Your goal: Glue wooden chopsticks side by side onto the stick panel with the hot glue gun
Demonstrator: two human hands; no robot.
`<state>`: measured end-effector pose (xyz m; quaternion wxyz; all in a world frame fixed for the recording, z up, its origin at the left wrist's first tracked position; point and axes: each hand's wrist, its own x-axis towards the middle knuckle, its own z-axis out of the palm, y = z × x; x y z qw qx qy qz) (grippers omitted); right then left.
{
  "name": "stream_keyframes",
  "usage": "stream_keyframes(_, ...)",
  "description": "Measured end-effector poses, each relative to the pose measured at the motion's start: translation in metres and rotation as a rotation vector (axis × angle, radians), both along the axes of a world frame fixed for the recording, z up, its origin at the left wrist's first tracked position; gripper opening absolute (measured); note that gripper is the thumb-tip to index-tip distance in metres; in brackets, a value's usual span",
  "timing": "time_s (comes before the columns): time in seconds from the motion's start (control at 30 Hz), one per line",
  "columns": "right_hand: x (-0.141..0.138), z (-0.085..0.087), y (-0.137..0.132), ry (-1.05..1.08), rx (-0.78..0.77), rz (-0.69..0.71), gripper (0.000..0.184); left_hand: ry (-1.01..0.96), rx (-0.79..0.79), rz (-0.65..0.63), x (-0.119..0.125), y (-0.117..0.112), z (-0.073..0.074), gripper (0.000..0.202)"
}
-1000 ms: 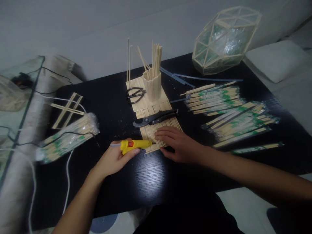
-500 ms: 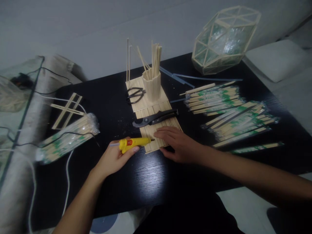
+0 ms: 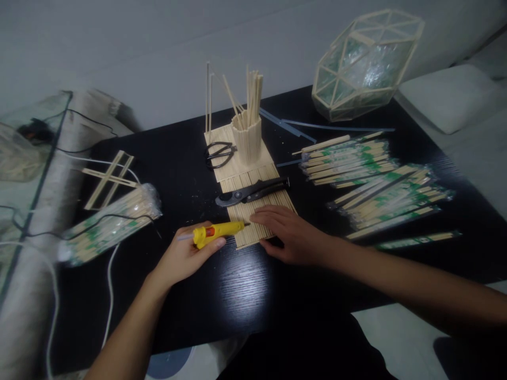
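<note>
My left hand is closed around a yellow glue gun, its nozzle touching the left edge of a flat mat of bamboo sticks on the black table. My right hand lies flat with fingers stretched out on the near end of that mat, pressing it down. Black pruning cutters lie across the mat just beyond my fingers. A cup made of sticks stands on the far end of the mat, holding several upright sticks.
Black scissors lie left of the cup. Wrapped chopstick packs spread at right, another bag at left beside a stick cross frame. A faceted stick-and-film lantern sits far right. White and black cords run at left.
The glue gun's nozzle has slid slightly up along the mat's left edge, away from me. My right hand has stayed flat on the mat.
</note>
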<state>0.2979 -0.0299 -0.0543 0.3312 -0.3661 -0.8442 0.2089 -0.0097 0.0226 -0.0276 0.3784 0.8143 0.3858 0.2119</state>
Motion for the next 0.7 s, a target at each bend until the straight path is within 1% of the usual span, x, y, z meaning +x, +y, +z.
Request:
stream_keyframes(0.27,0.0,0.0,0.0,-0.004,0.013,-0.005,0.053,-0.028,0.03,0.01,0.004,-0.001,0.001,0.027)
stream_keyframes(0.47,0.0,0.0,0.0,-0.002,0.003,-0.003,0.055,0.011,0.001,-0.019,0.005,-0.002,0.004,0.032)
stream_keyframes(0.7,0.0,-0.001,0.001,-0.011,0.009,-0.005,0.05,0.019,-0.013,-0.129,0.007,-0.002,0.013,0.032)
